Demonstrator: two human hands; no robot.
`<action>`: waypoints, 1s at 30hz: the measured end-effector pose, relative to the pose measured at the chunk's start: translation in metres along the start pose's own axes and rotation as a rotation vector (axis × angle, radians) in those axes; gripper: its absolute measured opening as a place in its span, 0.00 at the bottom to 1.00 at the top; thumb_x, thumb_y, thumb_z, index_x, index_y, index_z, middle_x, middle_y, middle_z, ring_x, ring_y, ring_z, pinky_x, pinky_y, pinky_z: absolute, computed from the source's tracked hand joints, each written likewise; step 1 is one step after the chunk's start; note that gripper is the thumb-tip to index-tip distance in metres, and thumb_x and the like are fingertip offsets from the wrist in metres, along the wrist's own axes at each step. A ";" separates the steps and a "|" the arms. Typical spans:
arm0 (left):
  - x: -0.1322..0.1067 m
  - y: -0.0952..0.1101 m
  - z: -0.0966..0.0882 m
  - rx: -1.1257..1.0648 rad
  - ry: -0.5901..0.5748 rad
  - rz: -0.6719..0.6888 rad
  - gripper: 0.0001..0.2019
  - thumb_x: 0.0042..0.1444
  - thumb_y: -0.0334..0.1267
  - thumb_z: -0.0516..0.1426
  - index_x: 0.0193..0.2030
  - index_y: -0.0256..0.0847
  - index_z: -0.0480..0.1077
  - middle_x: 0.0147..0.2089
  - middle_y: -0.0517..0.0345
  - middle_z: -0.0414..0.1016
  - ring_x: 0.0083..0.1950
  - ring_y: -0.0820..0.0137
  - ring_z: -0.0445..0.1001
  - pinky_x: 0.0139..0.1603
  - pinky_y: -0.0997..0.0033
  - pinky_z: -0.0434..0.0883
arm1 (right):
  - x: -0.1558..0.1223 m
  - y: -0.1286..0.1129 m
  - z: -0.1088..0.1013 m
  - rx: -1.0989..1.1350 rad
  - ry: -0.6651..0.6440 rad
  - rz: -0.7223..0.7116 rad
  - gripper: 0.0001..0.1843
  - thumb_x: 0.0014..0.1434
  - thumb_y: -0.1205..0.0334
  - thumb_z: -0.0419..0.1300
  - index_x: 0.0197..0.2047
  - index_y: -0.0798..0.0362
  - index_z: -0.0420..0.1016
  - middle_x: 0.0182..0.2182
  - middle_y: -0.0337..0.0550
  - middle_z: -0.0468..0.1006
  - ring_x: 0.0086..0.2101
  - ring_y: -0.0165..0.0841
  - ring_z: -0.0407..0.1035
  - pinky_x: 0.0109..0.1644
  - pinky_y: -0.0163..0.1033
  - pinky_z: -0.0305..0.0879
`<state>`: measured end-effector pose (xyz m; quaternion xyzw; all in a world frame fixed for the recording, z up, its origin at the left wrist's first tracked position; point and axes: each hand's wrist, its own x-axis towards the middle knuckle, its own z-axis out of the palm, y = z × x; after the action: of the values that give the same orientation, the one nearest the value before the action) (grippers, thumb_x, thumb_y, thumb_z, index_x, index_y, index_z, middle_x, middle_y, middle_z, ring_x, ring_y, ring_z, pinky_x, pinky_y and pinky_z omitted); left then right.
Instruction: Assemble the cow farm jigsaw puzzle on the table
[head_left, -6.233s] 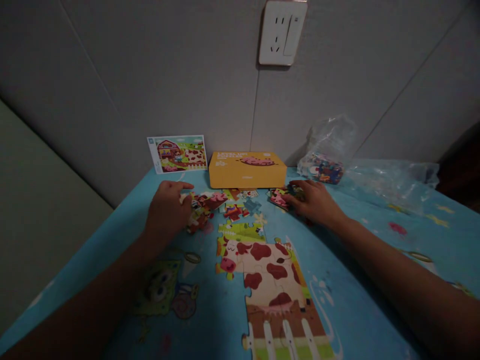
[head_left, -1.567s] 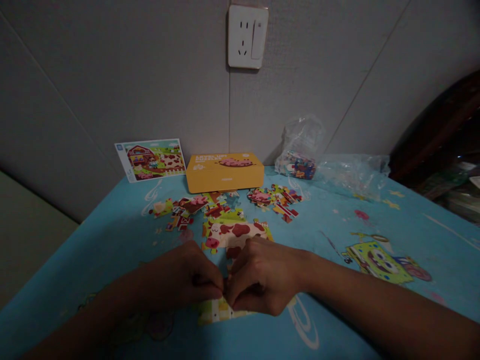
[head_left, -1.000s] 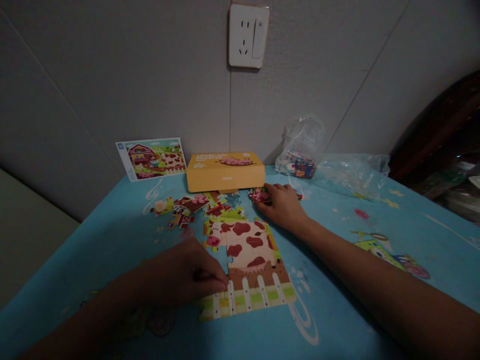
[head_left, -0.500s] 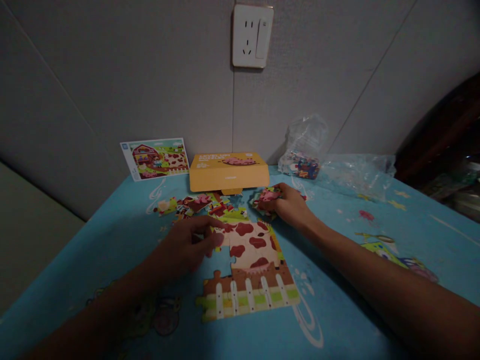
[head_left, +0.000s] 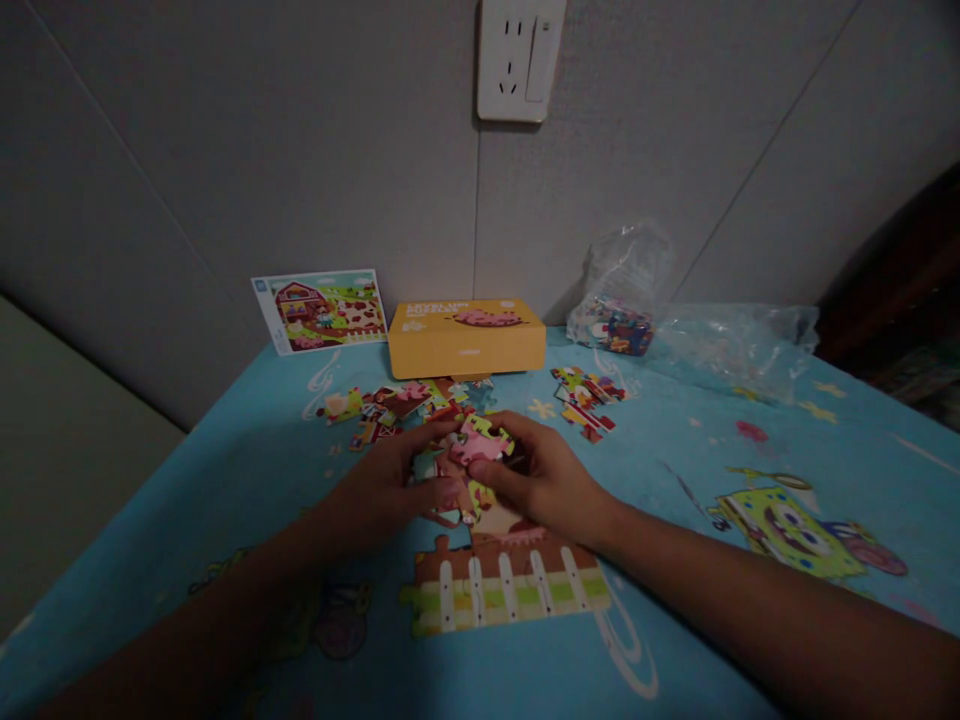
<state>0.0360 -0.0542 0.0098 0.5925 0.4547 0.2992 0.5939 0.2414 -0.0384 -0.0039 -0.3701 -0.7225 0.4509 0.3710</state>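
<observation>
Several jigsaw puzzle pieces (head_left: 480,445) in a small stack are held between my two hands, above the partly joined puzzle (head_left: 510,590). My right hand (head_left: 544,475) grips the stack from the right, its thumb on a pink piece. From the left, my left hand (head_left: 401,480) closes its fingers and thumb on the stack's other side. The joined section shows a white fence on brown and green; its upper part is mostly covered by the hands. Loose puzzle pieces (head_left: 386,410) lie just beyond my left hand, and another group of pieces (head_left: 589,400) lies beyond my right.
A yellow puzzle box (head_left: 466,345) stands against the wall, with a farm picture card (head_left: 322,312) leaning to its left. To the right are a clear bag of pieces (head_left: 619,310) and crumpled clear plastic (head_left: 742,345). A blue patterned cloth (head_left: 712,640) covers the table.
My right hand has come back toward me with a stack of pieces, leaving some pieces behind on the right. My left hand has met it over the joined puzzle and taken hold of the stack.
</observation>
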 end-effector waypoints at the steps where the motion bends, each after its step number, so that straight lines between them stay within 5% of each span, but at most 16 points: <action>1: 0.000 0.000 0.000 0.002 -0.001 0.000 0.31 0.51 0.41 0.65 0.62 0.42 0.63 0.48 0.55 0.74 0.44 0.62 0.77 0.38 0.62 0.80 | 0.001 0.002 0.000 0.049 0.018 0.038 0.15 0.59 0.54 0.62 0.46 0.52 0.71 0.31 0.39 0.74 0.29 0.31 0.67 0.31 0.36 0.64; 8: -0.001 0.004 0.001 -0.035 -0.016 -0.056 0.17 0.50 0.46 0.65 0.41 0.40 0.68 0.35 0.62 0.74 0.39 0.65 0.77 0.37 0.63 0.80 | 0.008 0.002 -0.004 0.243 0.102 0.157 0.18 0.54 0.48 0.65 0.31 0.51 0.63 0.17 0.28 0.62 0.17 0.24 0.54 0.20 0.32 0.51; 13: -0.001 0.008 0.000 0.014 0.007 -0.048 0.19 0.49 0.45 0.65 0.45 0.40 0.69 0.36 0.61 0.75 0.38 0.65 0.78 0.34 0.66 0.79 | 0.008 -0.001 -0.006 0.254 -0.007 0.157 0.19 0.52 0.48 0.66 0.30 0.52 0.66 0.17 0.28 0.61 0.16 0.23 0.53 0.19 0.32 0.48; 21: -0.002 0.005 -0.002 -0.111 -0.007 -0.050 0.25 0.46 0.41 0.68 0.49 0.40 0.66 0.46 0.55 0.76 0.43 0.60 0.79 0.38 0.59 0.80 | 0.011 -0.001 -0.007 0.385 0.135 0.278 0.21 0.49 0.46 0.67 0.30 0.51 0.62 0.13 0.27 0.64 0.13 0.23 0.55 0.15 0.29 0.51; 25: -0.001 0.007 -0.003 -0.101 0.022 -0.106 0.25 0.46 0.40 0.68 0.50 0.39 0.66 0.41 0.58 0.77 0.41 0.62 0.80 0.38 0.61 0.81 | 0.011 0.003 -0.009 0.446 0.187 0.293 0.22 0.49 0.45 0.67 0.32 0.50 0.61 0.15 0.27 0.66 0.12 0.25 0.60 0.15 0.30 0.55; 30: -0.001 0.008 -0.001 -0.058 0.056 -0.109 0.21 0.46 0.45 0.68 0.44 0.39 0.69 0.37 0.60 0.77 0.35 0.64 0.80 0.33 0.63 0.81 | 0.010 0.002 -0.008 0.404 0.104 0.241 0.22 0.49 0.47 0.68 0.31 0.52 0.63 0.15 0.28 0.65 0.13 0.22 0.58 0.15 0.28 0.54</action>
<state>0.0360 -0.0531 0.0183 0.5408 0.4938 0.2962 0.6131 0.2444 -0.0259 -0.0014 -0.3945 -0.5481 0.6079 0.4177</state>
